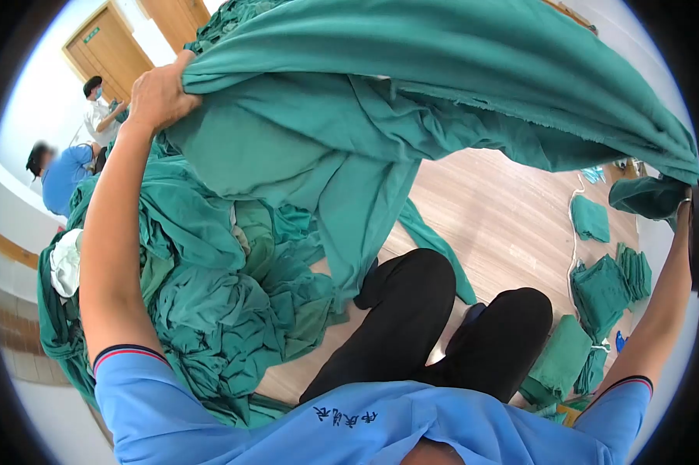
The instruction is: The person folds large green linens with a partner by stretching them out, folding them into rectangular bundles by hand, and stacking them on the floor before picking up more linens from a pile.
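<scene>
A large green cloth sheet (pixel 442 54) is spread in the air between my two hands, sagging in folds, with a frayed edge along its underside. At the upper left, my left hand (pixel 163 93) is closed around a gathered edge of it. My right hand (pixel 683 203) is at the far right rim of the view, where the cloth's other end comes together; cloth and the dark rim hide its fingers. Part of the sheet hangs down in front of my knees, above a big heap of crumpled green cloths (pixel 210 310) on my left.
Folded green cloths (pixel 601 291) lie in stacks on the wooden floor (pixel 504 225) to my right. A white cloth (pixel 66 263) sits at the heap's left edge. Two people, one in a blue shirt (pixel 67 178) and one in white (pixel 98 115), are beyond the heap, near a door (pixel 105 58).
</scene>
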Motion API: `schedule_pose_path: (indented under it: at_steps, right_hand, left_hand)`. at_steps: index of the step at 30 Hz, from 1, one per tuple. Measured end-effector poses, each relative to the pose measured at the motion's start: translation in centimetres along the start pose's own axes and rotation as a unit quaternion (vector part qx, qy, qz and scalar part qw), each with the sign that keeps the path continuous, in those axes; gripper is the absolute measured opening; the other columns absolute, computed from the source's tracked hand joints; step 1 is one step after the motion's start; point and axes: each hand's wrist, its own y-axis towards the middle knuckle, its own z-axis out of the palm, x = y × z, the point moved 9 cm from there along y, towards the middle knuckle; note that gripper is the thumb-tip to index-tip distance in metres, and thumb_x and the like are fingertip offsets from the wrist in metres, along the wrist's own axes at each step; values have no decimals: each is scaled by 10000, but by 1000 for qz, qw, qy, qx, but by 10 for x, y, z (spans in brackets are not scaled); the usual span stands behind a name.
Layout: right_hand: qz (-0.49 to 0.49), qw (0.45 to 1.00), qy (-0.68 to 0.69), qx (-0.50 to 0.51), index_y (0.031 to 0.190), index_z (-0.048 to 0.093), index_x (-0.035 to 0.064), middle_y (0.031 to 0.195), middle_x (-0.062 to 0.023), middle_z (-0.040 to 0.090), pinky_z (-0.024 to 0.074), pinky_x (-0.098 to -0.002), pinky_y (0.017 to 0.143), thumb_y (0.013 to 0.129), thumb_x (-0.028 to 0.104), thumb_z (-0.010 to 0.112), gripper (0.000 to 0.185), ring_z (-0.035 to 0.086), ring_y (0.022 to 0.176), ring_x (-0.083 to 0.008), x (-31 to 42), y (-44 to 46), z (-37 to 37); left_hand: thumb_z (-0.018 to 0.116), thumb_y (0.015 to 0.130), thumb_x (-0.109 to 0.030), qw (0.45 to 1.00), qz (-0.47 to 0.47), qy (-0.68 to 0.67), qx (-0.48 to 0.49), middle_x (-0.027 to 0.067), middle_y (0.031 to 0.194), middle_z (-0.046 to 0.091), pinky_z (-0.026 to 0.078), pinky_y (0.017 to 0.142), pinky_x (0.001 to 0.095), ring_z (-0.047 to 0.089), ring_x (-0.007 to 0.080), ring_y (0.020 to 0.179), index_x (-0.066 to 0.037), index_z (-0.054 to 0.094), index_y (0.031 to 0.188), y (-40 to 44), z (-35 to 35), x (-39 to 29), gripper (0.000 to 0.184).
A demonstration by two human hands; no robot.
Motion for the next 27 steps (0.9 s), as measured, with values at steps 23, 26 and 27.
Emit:
schedule_pose_path:
  at_steps: [23,26,27]
  right_hand:
    - [7,935,220,-279,903,588,-133,1004,-267,588,468,-382,759,769,148,512,320,587,898,-335,85,-5,-200]
    - [7,958,170,-229,939,577,-100,1006,-252,588,462,-390,777,786,168,503,318,581,917,-331,64,6,-186]
    - [7,968,141,-206,951,573,-89,1007,-247,589,459,-392,783,792,175,500,317,579,923,-330,60,5,-178]
  left_hand:
    - [461,809,-234,957,-153,-57,-241,152,756,608,487,625,383,588,287,630,-9,620,827,72,-168,124,276]
    - [457,801,-229,950,-168,-77,-252,151,724,604,487,613,379,585,280,604,-2,616,820,76,-187,129,278]
    - [456,799,-227,950,-171,-81,-250,151,714,602,486,609,377,584,278,595,1,615,817,81,-189,130,278]
